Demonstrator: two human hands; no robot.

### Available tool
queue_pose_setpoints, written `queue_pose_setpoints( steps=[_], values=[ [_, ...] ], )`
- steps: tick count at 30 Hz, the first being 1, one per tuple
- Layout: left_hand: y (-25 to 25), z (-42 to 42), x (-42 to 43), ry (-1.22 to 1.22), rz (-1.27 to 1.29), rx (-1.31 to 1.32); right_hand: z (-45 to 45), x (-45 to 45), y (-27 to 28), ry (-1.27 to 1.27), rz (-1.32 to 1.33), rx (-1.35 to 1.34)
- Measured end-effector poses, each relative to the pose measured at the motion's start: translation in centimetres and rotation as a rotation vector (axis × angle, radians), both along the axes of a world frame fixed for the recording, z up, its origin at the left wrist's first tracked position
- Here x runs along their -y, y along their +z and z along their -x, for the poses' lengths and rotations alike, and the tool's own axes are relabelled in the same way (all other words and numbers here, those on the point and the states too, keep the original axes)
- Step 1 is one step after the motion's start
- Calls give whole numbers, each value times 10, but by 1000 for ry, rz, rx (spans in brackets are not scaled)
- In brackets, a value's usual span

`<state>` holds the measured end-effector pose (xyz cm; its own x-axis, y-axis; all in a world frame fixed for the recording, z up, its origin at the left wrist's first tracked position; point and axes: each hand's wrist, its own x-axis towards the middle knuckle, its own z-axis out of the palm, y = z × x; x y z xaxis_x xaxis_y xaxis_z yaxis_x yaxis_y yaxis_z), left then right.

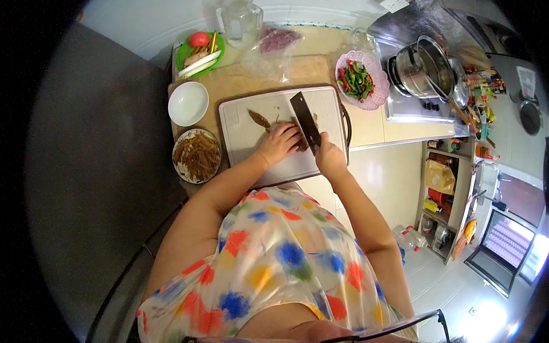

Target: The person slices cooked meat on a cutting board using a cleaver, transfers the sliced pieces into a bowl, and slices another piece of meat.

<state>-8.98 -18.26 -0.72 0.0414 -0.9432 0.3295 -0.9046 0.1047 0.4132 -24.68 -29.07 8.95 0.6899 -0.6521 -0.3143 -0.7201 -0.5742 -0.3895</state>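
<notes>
My right hand (330, 155) is wrapped round the handle of a dark-bladed cleaver (305, 117), which stands over a white cutting board (246, 154) with a dark rim. My left hand (280, 142) has its fingers curled down on the board, just left of the blade. Under those fingertips is a brown piece of food (302, 145), mostly hidden by the fingers and the cleaver. Another brown, leaf-shaped piece (259, 119) lies farther up the board, apart from both hands. Small scraps are scattered near the fingers and right of the blade.
At left stand a bowl of brown strips (197, 155), a white bowl (189, 103) and a green plate (182, 56) with vegetables. Behind the board are a bag of red meat (279, 40) and a glass pitcher (240, 23). Rightward: a pink plate (377, 91) of cut peppers, a pot (413, 68).
</notes>
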Motion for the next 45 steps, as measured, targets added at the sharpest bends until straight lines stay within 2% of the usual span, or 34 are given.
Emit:
queue_pose_setpoints(
  steps=[10,17,22,25,30,39,45],
  values=[
    [4,-2,3,-10,-12,-30,-11,-4,5,103,-45,-158],
    [3,-2,2,-16,-21,-34,-17,-5,-22,65,-27,-41],
    [5,-2,2,19,11,-32,-19,12,-27,-112,-25,76],
    [3,-1,1,25,30,-48,-14,15,-17,-128,-24,91],
    [-1,-1,1,-15,-34,-55,-10,13,3,18,-53,-81],
    [0,-5,3,-16,-4,-38,-6,3,-6,56,-52,-80],
    [4,-5,3,-5,-37,-39,-21,6,2,82,-93,-186]
  ],
)
